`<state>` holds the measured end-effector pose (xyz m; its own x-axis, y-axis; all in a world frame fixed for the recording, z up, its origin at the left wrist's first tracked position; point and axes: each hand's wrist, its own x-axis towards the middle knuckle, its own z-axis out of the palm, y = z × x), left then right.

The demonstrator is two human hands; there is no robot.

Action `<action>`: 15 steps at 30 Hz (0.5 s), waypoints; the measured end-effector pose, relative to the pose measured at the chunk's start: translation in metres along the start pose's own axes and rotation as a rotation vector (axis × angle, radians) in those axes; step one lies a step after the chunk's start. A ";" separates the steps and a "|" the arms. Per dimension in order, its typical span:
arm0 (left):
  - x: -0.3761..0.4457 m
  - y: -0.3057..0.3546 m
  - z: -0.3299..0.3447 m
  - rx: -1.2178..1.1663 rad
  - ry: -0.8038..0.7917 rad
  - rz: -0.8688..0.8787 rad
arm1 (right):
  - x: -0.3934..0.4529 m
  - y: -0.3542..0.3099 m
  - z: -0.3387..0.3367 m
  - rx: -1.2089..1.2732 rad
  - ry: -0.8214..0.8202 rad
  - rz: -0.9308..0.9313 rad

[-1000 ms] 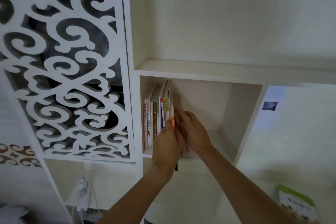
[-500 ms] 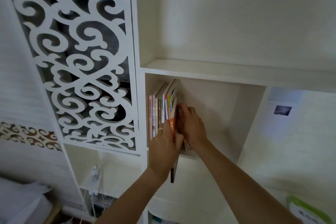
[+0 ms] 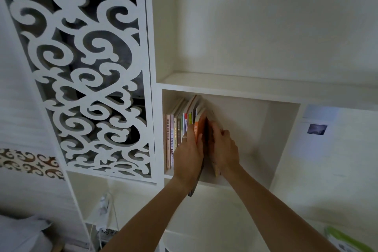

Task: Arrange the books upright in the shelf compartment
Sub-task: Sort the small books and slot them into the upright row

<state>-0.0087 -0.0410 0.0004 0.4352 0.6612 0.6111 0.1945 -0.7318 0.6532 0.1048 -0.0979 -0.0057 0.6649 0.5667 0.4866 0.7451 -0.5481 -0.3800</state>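
Observation:
Several books (image 3: 173, 129) stand upright at the left end of a white shelf compartment (image 3: 266, 133). My left hand (image 3: 189, 155) presses flat against the orange-spined book (image 3: 199, 127) and grips a dark book whose lower corner (image 3: 193, 188) sticks out below the shelf's front edge. My right hand (image 3: 224, 147) lies against the right side of the row, holding a pale book (image 3: 215, 168) upright there. The books between my hands are mostly hidden.
A carved white scrollwork panel (image 3: 92, 71) covers the section to the left. A bare shelf board (image 3: 245, 84) lies above the compartment, whose right half is free. A green-and-white book (image 3: 343, 239) lies at the lower right. A white plug and cable (image 3: 104, 210) hang below.
Both hands have pushed deeper into the compartment, and the books between them have closed up toward the row. The camera has drifted left and closer.

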 end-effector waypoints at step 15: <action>0.015 -0.016 0.018 -0.045 0.103 0.112 | 0.009 0.048 -0.004 -0.061 0.224 0.226</action>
<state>0.0107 -0.0222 -0.0091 0.3589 0.5911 0.7223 0.1092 -0.7952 0.5965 0.1458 -0.1215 -0.0165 0.7803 0.2808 0.5589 0.5711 -0.6842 -0.4535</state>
